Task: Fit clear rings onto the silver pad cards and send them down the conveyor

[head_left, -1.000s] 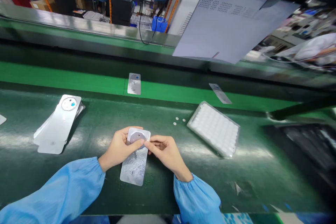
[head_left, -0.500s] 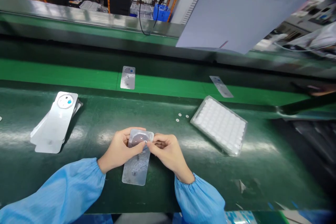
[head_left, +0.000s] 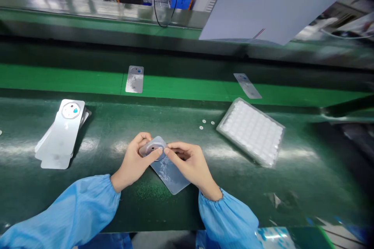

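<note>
A phone back panel (head_left: pixel 173 177), greyish and shiny with a round camera ring at its top, lies tilted between my hands above the green bench. My left hand (head_left: pixel 133 163) pinches the camera end, thumb over the ring. Closed on the panel's other side is my right hand (head_left: pixel 191 163), its thumb and forefinger tips beside the ring. Whether a small part sits under the fingertips is hidden. Left of my hands rests a stack of similar panels (head_left: pixel 62 136), the top one showing a blue dot in its ring.
A clear tray (head_left: pixel 248 159) of white round pieces stands to the right. Beside it lie a few small white discs (head_left: pixel 203 121). Two more panels, one left (head_left: pixel 134 81) and one right (head_left: pixel 247 86), lie on the bright green belt. A white sheet (head_left: pixel 248 11) hangs at upper right.
The panel has turned, its lower end swinging right toward my right forearm. Both hands still grip its camera end. The view has shifted slightly.
</note>
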`<state>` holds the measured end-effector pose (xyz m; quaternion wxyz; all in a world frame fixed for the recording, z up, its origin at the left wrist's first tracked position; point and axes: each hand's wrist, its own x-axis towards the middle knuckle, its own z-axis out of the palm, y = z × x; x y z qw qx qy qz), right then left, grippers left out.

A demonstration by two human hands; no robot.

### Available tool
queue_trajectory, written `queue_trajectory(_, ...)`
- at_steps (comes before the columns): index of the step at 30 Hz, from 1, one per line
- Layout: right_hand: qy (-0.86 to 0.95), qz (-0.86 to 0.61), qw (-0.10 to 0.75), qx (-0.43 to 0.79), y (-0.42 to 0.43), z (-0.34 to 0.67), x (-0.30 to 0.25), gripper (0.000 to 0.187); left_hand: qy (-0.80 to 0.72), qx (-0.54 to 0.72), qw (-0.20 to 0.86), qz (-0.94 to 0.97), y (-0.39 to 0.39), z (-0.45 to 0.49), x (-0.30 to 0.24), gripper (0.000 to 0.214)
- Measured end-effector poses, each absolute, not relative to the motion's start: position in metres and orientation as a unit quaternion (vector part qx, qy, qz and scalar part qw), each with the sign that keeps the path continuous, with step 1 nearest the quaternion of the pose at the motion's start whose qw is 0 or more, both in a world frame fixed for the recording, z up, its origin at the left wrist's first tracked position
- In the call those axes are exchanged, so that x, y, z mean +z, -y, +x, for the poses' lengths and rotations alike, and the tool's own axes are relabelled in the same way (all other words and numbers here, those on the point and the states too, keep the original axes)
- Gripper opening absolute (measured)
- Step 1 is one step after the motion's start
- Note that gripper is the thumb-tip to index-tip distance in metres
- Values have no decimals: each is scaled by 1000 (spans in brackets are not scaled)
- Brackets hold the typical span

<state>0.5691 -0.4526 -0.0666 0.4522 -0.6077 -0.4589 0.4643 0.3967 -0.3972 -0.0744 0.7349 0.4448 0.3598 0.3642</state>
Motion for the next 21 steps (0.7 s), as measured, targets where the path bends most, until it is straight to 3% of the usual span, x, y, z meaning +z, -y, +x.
queue_trajectory(6,614,-620,349,341,459,583,-41,18,-330,282,699,568,395,388,-71,34)
queue_trajectory(10,687,-621,283,249,462,588,-29,14,-339,267,683,590,395,387,-71,18)
queue_trajectory(21,652,-623,320,290,469,584,-44,14,-334,226,707,581,397,390,-72,23)
